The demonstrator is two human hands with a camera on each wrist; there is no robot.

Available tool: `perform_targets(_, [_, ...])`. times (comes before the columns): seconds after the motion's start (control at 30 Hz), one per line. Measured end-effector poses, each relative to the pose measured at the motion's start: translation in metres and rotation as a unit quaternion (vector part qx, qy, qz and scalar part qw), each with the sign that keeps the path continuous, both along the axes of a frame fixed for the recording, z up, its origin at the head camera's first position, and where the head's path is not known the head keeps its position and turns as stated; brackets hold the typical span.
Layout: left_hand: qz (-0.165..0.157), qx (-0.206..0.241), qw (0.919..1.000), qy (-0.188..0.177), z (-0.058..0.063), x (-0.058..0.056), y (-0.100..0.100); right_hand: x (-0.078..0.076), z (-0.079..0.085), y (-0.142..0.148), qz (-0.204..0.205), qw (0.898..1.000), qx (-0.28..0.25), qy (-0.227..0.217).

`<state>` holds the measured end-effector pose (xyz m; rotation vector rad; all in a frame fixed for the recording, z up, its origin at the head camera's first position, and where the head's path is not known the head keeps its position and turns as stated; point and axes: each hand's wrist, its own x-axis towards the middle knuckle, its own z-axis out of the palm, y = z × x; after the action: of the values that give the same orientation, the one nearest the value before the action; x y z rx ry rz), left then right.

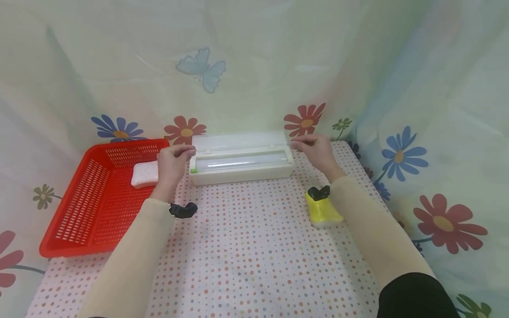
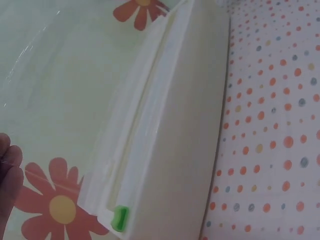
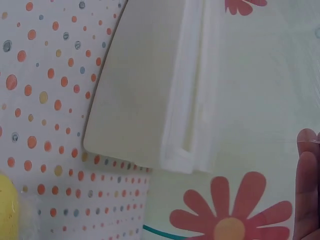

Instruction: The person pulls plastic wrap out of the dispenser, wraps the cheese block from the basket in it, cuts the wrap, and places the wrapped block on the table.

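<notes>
A white cling film dispenser box (image 1: 242,172) stands on the table with its clear lid (image 1: 240,140) raised. A green slider (image 2: 120,218) sits at its left end. Nearly invisible cling film (image 2: 20,60), betrayed by glints, spans the space between the hands. My left hand (image 1: 172,165) pinches its left edge by the box's left end. Beyond the right end, my right hand (image 1: 318,152) pinches the other edge between thumb and finger. The wrist views catch only the fingertips, apart from the box. How far the film reaches is hard to see.
A red plastic basket (image 1: 101,221) stands at the left with a white rounded block (image 1: 145,173) in it. Beside the right forearm lies a yellow item (image 1: 321,210) in clear plastic. The dotted table (image 1: 246,247) ends at a flowered curtain (image 1: 254,66) behind the box.
</notes>
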<state>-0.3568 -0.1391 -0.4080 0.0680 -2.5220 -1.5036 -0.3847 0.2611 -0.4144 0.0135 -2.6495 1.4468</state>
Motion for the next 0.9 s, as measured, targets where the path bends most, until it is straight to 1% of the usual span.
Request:
perform_targets(0.17, [-0.002, -0.023, 0.9995, 0.022, 0.013, 0.008, -0.002, 0.008, 0.013, 0.002, 0.012, 1.000, 0.008, 0.006])
perform_targets(0.4, [-0.015, -0.045, 0.9978, 0.046, 0.031, 0.015, -0.002, 0.019, 0.033, 0.004, 0.022, 0.999, 0.018, 0.033])
perform_targets(0.53, [-0.019, -0.058, 0.9969, 0.049, 0.042, 0.015, -0.002, 0.021, 0.045, 0.004, 0.022, 0.998, 0.023, 0.046])
perform_targets(0.67, [-0.019, -0.070, 0.9961, 0.051, 0.054, 0.016, -0.002, 0.022, 0.057, 0.006, 0.033, 0.996, 0.014, 0.077])
perform_targets(0.73, [-0.019, -0.069, 0.9960, 0.054, 0.059, 0.017, -0.001, 0.023, 0.063, 0.007, 0.044, 0.994, 0.006, 0.097])
perform_targets(0.8, [-0.022, -0.070, 0.9952, 0.065, 0.065, 0.017, 0.000, 0.024, 0.069, 0.008, 0.054, 0.993, 0.001, 0.108])
perform_targets(0.9, [-0.032, -0.062, 0.9956, 0.062, 0.073, 0.019, -0.001, 0.028, 0.078, 0.008, 0.059, 0.991, -0.004, 0.117])
